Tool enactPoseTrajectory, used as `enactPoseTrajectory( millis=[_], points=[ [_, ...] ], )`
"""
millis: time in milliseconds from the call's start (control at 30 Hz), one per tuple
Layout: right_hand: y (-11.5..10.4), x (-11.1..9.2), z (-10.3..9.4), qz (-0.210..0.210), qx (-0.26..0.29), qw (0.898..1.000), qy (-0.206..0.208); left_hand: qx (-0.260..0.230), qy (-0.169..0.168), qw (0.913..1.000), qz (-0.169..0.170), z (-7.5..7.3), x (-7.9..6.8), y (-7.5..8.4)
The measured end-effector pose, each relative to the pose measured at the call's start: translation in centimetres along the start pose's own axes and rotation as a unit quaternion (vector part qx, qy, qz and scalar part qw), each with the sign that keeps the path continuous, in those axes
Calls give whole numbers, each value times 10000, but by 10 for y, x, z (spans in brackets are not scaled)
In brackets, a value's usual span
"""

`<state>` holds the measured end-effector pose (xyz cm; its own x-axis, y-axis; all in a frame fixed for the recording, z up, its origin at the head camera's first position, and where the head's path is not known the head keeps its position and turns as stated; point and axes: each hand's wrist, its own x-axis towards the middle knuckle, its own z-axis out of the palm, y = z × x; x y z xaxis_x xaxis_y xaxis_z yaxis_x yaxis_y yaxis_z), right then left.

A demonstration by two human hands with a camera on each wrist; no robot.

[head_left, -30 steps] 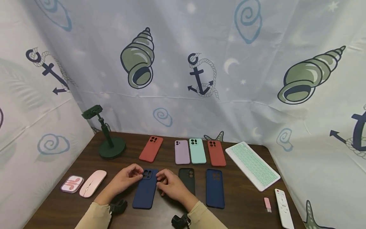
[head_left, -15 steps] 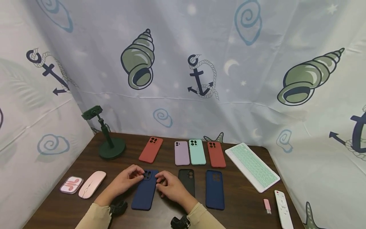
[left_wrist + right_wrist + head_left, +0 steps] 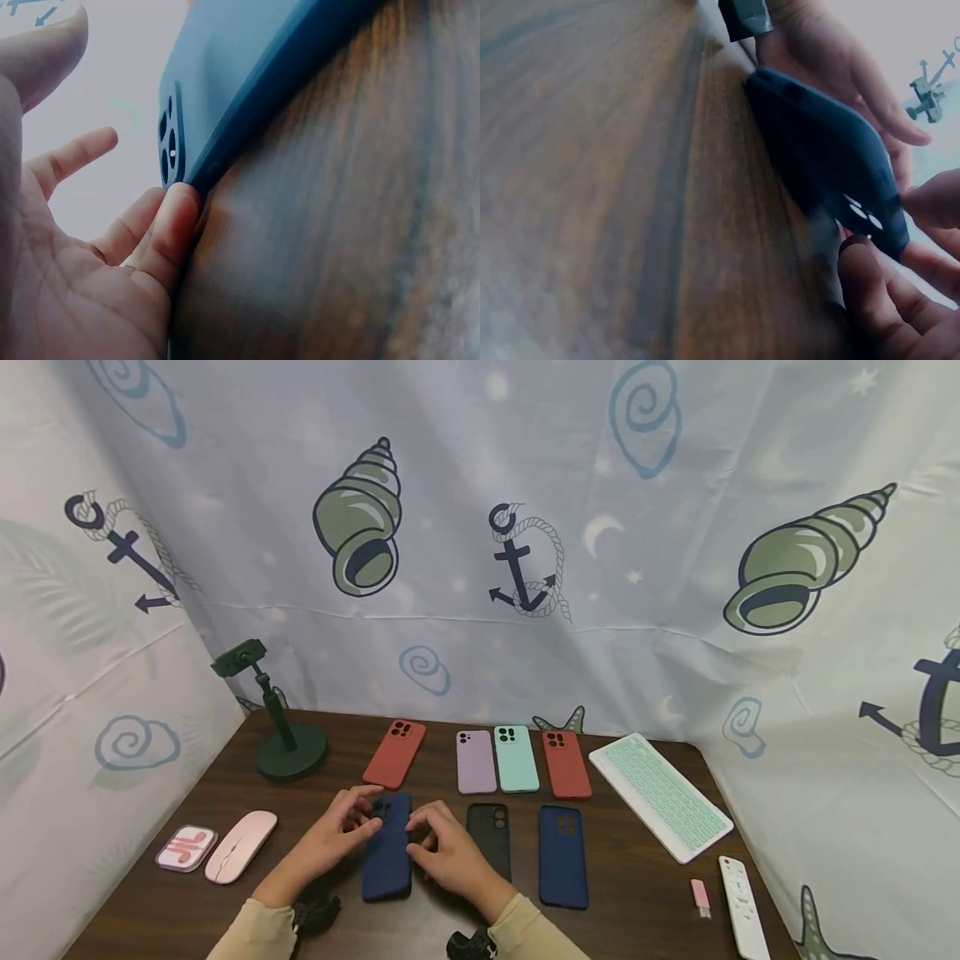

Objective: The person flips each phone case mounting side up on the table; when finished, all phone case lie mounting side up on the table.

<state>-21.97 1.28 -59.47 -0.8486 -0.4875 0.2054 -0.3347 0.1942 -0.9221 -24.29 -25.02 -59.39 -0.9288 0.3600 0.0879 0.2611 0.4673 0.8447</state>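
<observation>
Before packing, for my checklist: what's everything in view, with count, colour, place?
Handled phone case: 1, blue, middle
Nearby cases: 2, black, blue, right
Far cases: 4, two red, lilac, mint, back
Keyboard: 1, white-mint, right
Remote: 1, white, front right
USB stick: 1, pink, beside remote
Mouse: 1, pink, left
Boxed earphones: 1, pink, leftmost
Stand: 1, green, back left
Table: 1, brown, underneath
Curtain: 1, pale, behind
Wrist cameras: 2, black, at cuffs
Sleeves: 2, beige, front
Left hand, right hand: 2, touching handled phone case
</observation>
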Motion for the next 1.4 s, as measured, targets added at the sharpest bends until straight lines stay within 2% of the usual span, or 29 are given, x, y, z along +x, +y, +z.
enactPoseTrajectory(
  millis=[233,433,533,667,833,1067,1200,1300,1400],
  points=[
    [-8,-6,0,-642,-802,9947,-34,254,-56,9993,-262,3,-2,8],
    [-11,-6,0,-915,-754,9929,44,454,11,9990,-43,9,-2,14],
    [-12,-6,0,-1104,-807,9906,75,575,-77,9983,21,14,-3,16],
    [-13,-6,0,-1257,-915,9878,105,624,-171,9979,-70,18,-3,20],
    [-13,-5,-1,-1250,-957,9875,53,462,-176,9987,-128,20,-1,22],
    [-9,-4,-4,-1294,-1021,9863,82,474,-204,9983,-269,21,-1,24],
    [-6,-4,-5,-885,-1094,9900,113,412,-240,9981,-386,21,-1,26],
    [-5,-4,-4,-565,-1157,9916,126,418,-201,9984,-313,20,-1,27],
    [-3,-5,-1,-460,-1276,9907,75,522,-155,9984,-146,19,-1,25]
  ],
)
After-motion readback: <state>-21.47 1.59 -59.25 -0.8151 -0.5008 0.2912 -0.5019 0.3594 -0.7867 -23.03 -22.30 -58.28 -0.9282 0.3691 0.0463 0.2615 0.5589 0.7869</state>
